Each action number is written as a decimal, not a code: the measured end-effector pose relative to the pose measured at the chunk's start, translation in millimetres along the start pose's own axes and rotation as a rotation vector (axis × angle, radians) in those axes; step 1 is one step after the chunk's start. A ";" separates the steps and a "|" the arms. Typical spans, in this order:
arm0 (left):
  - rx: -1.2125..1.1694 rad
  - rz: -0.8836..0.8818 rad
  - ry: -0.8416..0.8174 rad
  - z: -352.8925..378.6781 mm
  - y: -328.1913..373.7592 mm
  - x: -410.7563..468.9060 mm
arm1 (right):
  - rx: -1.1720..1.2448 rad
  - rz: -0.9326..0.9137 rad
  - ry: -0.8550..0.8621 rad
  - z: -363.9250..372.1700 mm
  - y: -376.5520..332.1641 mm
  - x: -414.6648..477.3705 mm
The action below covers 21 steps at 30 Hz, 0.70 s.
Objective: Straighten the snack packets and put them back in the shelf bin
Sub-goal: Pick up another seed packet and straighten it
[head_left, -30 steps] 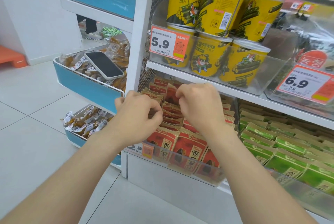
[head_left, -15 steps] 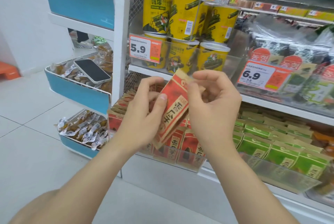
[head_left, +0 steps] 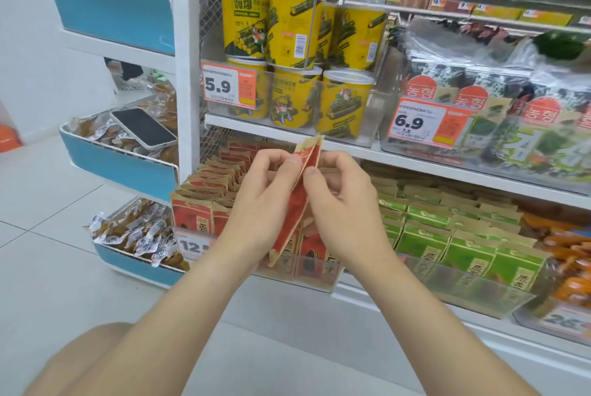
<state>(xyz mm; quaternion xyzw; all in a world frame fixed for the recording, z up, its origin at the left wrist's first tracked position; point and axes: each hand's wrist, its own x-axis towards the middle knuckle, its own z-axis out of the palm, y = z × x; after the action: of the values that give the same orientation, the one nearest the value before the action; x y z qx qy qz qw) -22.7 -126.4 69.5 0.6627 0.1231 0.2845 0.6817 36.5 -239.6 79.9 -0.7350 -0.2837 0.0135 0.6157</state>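
Note:
A red and tan snack packet (head_left: 297, 203) is held upright and edge-on between my two hands, in front of the lower shelf. My left hand (head_left: 262, 203) pinches its left side with thumb and fingers. My right hand (head_left: 342, 203) pinches its right side near the top. Behind and below them, the clear shelf bin (head_left: 316, 277) holds several rows of the same red packets (head_left: 204, 184), standing on edge. Part of the bin is hidden by my hands.
Green packets (head_left: 447, 235) fill the bin to the right. Yellow tubs (head_left: 287, 31) stand on the shelf above, behind a 5.9 price tag (head_left: 228, 83). A phone (head_left: 144, 127) lies on a blue side basket (head_left: 121, 165) at left. A white post (head_left: 185, 59) edges the shelf.
Both hands went from reaching into the bin to lifting one red packet out. The packet has turned from facing me to nearly edge-on, held between both hands.

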 end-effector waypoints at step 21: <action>0.031 0.001 -0.006 -3.9 -2.7 -9.1 | -0.306 -0.038 -0.088 6.1 0.5 -0.2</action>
<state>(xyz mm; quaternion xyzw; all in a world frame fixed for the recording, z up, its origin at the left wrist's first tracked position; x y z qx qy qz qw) -31.6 -128.0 64.6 0.6740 0.1250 0.2811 0.6717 34.3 -234.2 77.9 -0.8133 -0.3228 -0.0094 0.4840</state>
